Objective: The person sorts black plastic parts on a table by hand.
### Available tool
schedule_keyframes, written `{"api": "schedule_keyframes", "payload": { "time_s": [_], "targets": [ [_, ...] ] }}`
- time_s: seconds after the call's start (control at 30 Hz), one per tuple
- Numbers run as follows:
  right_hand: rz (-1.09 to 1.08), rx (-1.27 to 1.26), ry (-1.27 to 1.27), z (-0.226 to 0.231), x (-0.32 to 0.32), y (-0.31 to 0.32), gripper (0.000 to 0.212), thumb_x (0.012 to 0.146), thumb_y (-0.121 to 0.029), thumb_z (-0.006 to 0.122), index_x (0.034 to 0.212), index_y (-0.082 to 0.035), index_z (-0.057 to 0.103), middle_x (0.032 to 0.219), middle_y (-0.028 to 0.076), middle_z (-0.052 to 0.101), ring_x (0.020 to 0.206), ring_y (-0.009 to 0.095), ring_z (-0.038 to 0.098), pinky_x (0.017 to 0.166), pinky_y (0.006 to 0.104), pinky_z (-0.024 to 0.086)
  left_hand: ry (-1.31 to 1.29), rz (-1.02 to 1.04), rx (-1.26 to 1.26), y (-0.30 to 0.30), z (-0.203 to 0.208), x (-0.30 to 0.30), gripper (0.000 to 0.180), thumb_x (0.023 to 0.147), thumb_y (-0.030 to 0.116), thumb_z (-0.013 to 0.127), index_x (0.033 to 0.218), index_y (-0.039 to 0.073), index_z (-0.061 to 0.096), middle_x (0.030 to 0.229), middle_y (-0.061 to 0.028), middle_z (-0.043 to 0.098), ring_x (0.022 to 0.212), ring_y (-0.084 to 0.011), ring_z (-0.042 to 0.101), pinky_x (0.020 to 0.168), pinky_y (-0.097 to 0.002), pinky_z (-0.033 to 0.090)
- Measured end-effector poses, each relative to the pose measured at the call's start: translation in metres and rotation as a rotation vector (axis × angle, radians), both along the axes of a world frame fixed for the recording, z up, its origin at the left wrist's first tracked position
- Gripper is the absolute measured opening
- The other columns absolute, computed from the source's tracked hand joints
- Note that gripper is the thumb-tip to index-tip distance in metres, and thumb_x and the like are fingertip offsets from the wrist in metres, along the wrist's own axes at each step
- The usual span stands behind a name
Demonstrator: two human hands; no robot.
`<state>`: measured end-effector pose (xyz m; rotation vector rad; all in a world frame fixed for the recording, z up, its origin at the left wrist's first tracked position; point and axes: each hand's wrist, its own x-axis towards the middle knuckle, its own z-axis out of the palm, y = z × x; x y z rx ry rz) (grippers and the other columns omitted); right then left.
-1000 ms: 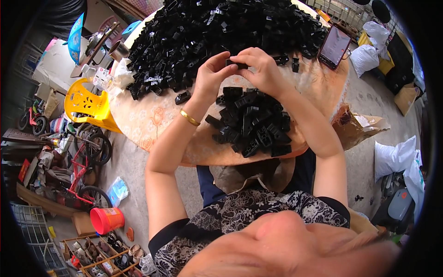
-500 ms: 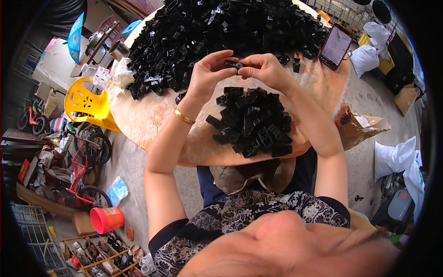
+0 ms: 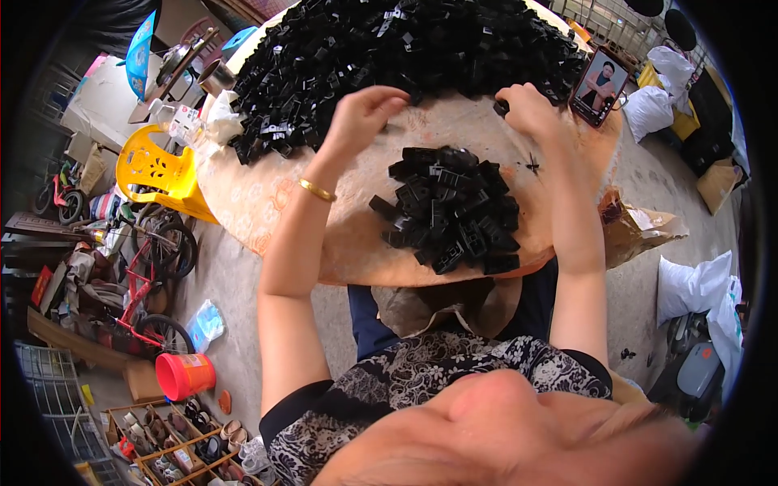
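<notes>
A large heap of small black plastic parts (image 3: 340, 65) covers the far part of the cloth-covered table. Nearer me, a smaller pile of the same black parts (image 3: 454, 211) lies between my forearms; its top edge is slightly blurred. My left hand (image 3: 362, 120), with a gold bangle on its wrist, hovers at the heap's near edge, fingers loosely extended and no part visible in them. At the heap's right side, my right hand (image 3: 531, 112) pinches a small black plastic part (image 3: 502, 107) between thumb and fingers.
A phone (image 3: 598, 87) with a lit screen stands at the table's right. A yellow plastic chair (image 3: 158, 174) stands left of the floral tablecloth (image 3: 243, 194). On the floor are a red bucket (image 3: 185, 377), a bicycle (image 3: 142, 283) and white sacks (image 3: 693, 283).
My hands, together over one black part before, have moved apart. The right went right to the heap and holds a part; the left no longer shows one. The phone's screen picture changed.
</notes>
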<state>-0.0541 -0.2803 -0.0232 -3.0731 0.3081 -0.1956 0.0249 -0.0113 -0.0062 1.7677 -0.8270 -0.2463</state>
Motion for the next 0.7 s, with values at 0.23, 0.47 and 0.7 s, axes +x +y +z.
{"api": "schedule_keyframes", "payload": {
  "time_s": [0.23, 0.47, 0.7],
  "targets": [
    [0.312, 0.282, -0.237, -0.011, 0.004, 0.024, 0.034, 0.076, -0.020, 0.059, 0.108, -0.011, 0.061, 0.101, 0.014, 0.059, 0.093, 0.031, 0.056, 0.083, 0.0369, 0.046, -0.865, 0.366, 0.466, -0.005, -0.030, 0.034, 0.035, 0.074, 0.025, 0.067, 0.102, 0.005, 0.063, 0.102, -0.0106, 0.059, 0.095, -0.0295, 0.053, 0.083, -0.0357, 0.045],
    [0.684, 0.471, -0.175, -0.004, -0.003, 0.054, 0.034, 0.076, -0.021, 0.063, 0.106, -0.006, 0.061, 0.096, 0.015, 0.061, 0.093, 0.030, 0.057, 0.082, 0.0347, 0.046, -0.837, 0.376, 0.820, -0.022, -0.027, 0.019, 0.027, 0.072, 0.022, 0.068, 0.093, 0.006, 0.059, 0.096, -0.0131, 0.055, 0.097, -0.0293, 0.050, 0.078, -0.0370, 0.046],
    [0.783, 0.627, -0.141, -0.018, 0.005, 0.047, 0.035, 0.077, -0.017, 0.064, 0.109, -0.004, 0.059, 0.098, 0.015, 0.062, 0.090, 0.028, 0.060, 0.078, 0.0337, 0.047, -0.701, 0.334, 0.563, -0.023, -0.029, 0.023, 0.027, 0.075, 0.019, 0.063, 0.100, 0.010, 0.061, 0.102, -0.0149, 0.054, 0.099, -0.0320, 0.048, 0.081, -0.0403, 0.044]
  ]
}}
